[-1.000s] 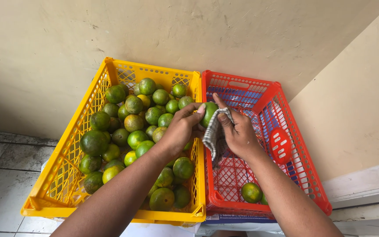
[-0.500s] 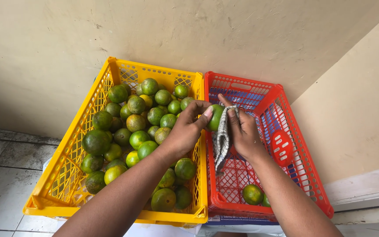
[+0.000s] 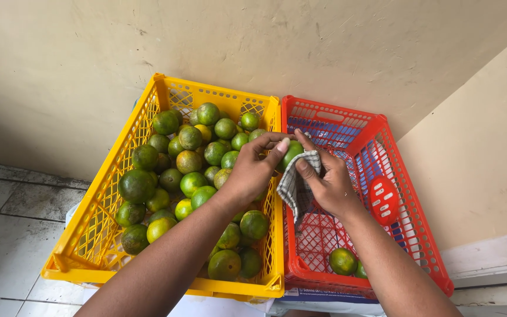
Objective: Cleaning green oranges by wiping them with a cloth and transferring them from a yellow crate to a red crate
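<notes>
We see the left hand gripping a green orange by the fingertips, held above the seam between the two crates. The right hand presses a striped cloth against the fruit, fingers closed on the fabric, which hangs down below. The yellow crate on the left is piled with green oranges. The red crate holds two oranges near its front, and both crates stand against a beige wall
</notes>
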